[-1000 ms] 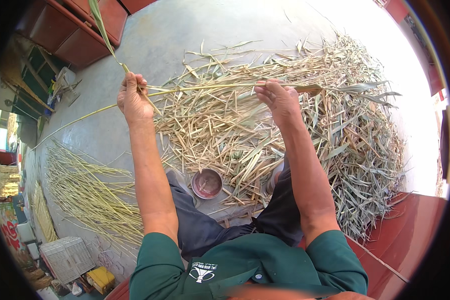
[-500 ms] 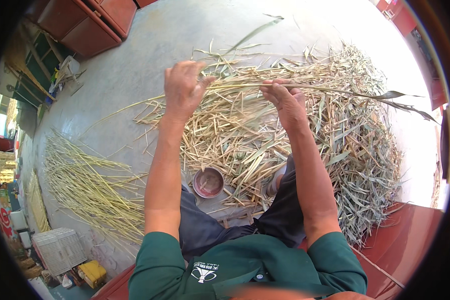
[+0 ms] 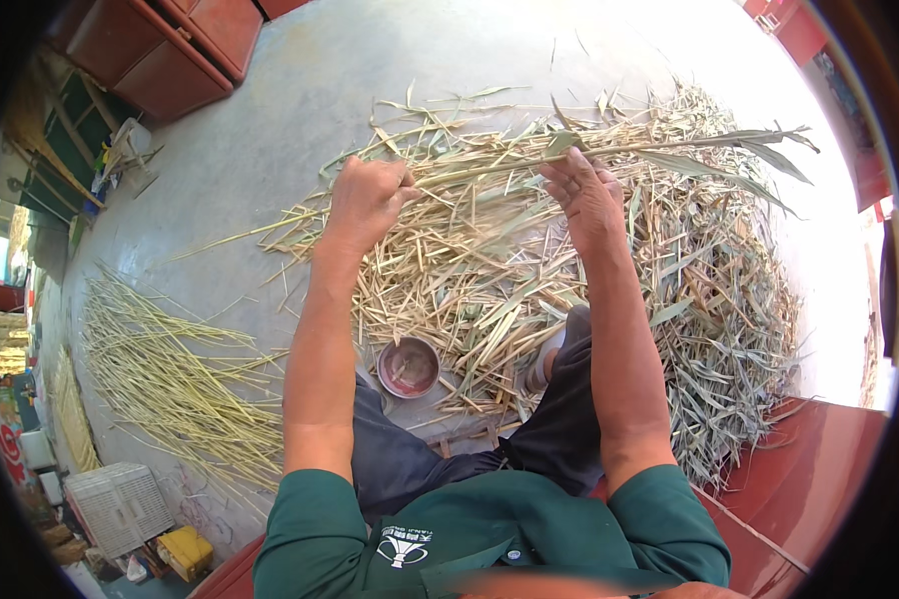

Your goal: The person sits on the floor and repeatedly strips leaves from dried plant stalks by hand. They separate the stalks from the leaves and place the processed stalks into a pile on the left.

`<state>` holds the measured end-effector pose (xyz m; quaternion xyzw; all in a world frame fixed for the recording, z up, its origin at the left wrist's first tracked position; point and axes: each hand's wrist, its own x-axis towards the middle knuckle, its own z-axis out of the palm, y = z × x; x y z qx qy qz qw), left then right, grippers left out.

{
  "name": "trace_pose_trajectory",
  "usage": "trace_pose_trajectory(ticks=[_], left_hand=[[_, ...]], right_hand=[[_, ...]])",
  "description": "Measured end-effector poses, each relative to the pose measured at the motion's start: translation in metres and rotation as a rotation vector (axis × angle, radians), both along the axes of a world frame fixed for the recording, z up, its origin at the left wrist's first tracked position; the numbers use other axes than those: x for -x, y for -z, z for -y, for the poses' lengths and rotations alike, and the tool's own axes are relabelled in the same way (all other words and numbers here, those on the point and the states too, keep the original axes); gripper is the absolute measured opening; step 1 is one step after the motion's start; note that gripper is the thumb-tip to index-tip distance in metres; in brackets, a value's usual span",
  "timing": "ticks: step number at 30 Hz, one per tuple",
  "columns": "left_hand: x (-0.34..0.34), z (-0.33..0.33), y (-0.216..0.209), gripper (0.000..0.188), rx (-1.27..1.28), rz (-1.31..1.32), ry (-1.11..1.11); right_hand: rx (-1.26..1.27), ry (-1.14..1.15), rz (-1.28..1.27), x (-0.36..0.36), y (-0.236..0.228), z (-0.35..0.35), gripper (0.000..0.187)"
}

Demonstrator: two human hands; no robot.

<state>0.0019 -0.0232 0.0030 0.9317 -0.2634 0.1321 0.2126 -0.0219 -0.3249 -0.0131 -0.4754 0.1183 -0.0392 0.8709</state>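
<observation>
My left hand (image 3: 368,200) is closed around the thin end of a long pale plant stalk (image 3: 489,168). My right hand (image 3: 587,193) pinches the same stalk further along, where green leaves (image 3: 739,155) branch off to the right. The stalk runs level between both hands, above a big heap of dry stalks and leaves (image 3: 609,270) spread on the concrete floor. My knees and dark trousers show below the hands.
A small round reddish bowl (image 3: 408,366) sits on the floor between my legs. A row of stripped yellow stalks (image 3: 165,369) lies to the left. Red cabinets (image 3: 170,45) stand at the upper left; a white crate (image 3: 120,507) and yellow box (image 3: 185,551) at lower left.
My left hand has moved right, from far out on the left to close beside my right hand. The stalk has slid right, its leafy end now sticking out past my right hand.
</observation>
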Motion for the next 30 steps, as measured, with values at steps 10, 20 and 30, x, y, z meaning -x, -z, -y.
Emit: trace_pose_trajectory(ticks=[10, 20, 30], left_hand=[[0.015, 0.058, 0.035, 0.020, 0.479, -0.302, -0.008], [0.015, 0.064, 0.040, 0.015, 0.924, -0.556, -0.125], [-0.021, -0.049, 0.008, 0.023, 1.385, -0.229, -0.369]], right_hand=[[0.174, -0.141, -0.002, 0.014, -0.006, -0.034, 0.024], [0.213, -0.148, 0.014, 0.011, -0.003, -0.038, 0.022], [0.280, -0.018, -0.142, 0.008, 0.010, -0.002, 0.021]])
